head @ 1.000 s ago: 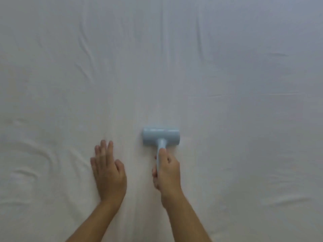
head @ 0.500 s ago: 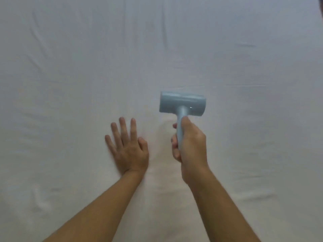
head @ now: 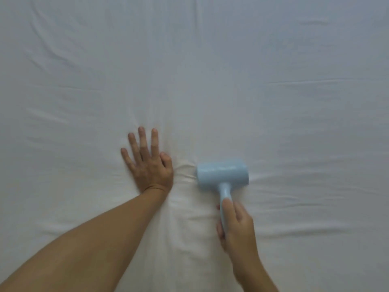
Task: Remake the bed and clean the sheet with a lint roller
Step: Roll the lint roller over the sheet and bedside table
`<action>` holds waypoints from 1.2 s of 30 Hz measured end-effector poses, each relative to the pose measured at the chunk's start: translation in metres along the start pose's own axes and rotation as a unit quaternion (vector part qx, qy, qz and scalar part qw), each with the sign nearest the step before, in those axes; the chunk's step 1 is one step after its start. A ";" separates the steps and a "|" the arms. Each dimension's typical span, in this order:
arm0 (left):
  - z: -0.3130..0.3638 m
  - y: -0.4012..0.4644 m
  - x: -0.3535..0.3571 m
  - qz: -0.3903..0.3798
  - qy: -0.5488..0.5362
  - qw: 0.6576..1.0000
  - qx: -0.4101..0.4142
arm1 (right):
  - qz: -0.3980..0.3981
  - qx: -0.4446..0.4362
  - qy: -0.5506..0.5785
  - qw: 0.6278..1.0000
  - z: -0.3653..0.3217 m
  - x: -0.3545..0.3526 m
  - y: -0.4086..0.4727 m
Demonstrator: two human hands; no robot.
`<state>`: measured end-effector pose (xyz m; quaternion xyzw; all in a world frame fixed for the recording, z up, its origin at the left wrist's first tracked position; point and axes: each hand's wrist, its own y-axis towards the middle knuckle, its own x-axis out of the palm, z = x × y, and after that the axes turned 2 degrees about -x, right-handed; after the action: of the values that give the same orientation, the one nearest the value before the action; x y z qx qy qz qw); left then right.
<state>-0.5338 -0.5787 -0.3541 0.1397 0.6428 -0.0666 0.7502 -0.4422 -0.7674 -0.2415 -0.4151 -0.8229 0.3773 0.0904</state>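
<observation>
A white bed sheet point(head: 273, 91) fills the whole view, with light creases across it. My right hand point(head: 236, 224) grips the handle of a light blue lint roller point(head: 222, 173), whose head lies crosswise on the sheet just right of centre. My left hand point(head: 147, 163) presses flat on the sheet with straight, spread fingers, a short way left of the roller head. Small wrinkles bunch between my left hand and the roller.
Only the sheet is in view; no bed edge, pillow or other object shows. Long folds run across the upper left and the right side.
The lint roller went forward and has come back toward me on the sheet. My left hand stays pressed flat, and the view has shifted so both hands sit further right.
</observation>
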 end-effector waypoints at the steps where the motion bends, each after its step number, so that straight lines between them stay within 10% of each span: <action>1: -0.001 0.000 0.001 0.006 0.000 1.000 0.001 | -0.002 0.000 -0.014 1.000 0.011 -0.008 -0.014; 15: -0.011 0.000 0.005 0.051 -0.023 0.998 0.010 | -0.035 -0.055 0.138 0.988 -0.166 -0.067 0.138; 36: -0.005 0.002 -0.001 0.021 -0.020 1.000 0.005 | 0.002 0.035 0.010 0.999 -0.024 -0.144 0.030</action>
<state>-0.5386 -0.5754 -0.3535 0.1557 0.6245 -0.0569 0.7632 -0.3208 -0.8517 -0.2220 -0.4175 -0.8074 0.4015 0.1124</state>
